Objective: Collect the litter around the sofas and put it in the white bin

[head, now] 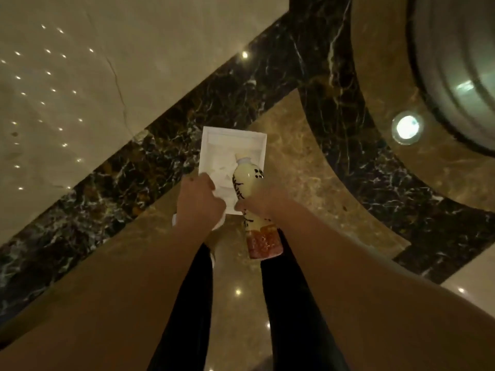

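The white bin (209, 140) stands on the marble floor straight below me, open at the top, with crumpled white paper (222, 167) inside. My right hand (259, 202) grips a plastic bottle (247, 183) with a yellow label and black lettering. The bottle's white cap points into the bin while its reddish base sticks out toward me over the near rim. My left hand (199, 200) is at the bin's near-left rim, closed on a piece of white paper (218, 224) that shows under the palm.
The floor is polished marble: a dark veined band (139, 167) runs diagonally, with beige slabs on both sides. A round column base (455, 76) and a floor light (407, 127) are at the upper right. My legs in dark trousers stand just behind the bin.
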The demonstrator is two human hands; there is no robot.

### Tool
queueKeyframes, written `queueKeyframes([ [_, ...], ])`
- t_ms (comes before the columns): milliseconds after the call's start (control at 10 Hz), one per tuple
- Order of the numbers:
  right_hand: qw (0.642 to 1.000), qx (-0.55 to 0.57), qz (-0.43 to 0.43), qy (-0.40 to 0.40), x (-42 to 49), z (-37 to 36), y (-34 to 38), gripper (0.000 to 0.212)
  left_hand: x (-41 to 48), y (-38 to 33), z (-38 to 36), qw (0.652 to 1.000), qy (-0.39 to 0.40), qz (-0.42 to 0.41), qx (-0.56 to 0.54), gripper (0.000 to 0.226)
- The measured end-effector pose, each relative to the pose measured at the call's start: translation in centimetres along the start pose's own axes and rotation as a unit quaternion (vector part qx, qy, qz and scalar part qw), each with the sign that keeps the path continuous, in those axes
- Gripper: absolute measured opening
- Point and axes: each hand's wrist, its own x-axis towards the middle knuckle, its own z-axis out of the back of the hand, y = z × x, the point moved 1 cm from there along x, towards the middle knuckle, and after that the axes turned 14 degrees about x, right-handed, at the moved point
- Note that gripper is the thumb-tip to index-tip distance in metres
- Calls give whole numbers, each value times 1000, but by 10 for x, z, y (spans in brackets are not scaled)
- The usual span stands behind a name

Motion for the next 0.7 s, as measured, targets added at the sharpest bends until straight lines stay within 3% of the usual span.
queueKeyframes([
  [200, 981, 164, -93, -38, 156, -55, -36, 92, 151, 25, -118, 996, -43, 31, -78, 29],
  [400, 970, 198, -36, -137, 238, -72, -45, 72, 203, 43, -188, 999, -21, -3, -49, 37],
  [600, 983, 127, -43, -127, 225, -61, -24, 61, 193, 39, -174, 998, 4, -45, -35, 32],
  [700, 988, 109, -51, -99, 196, -51, -11, 39, 184, 28, -145, 998, 13, -59, -22, 32],
])
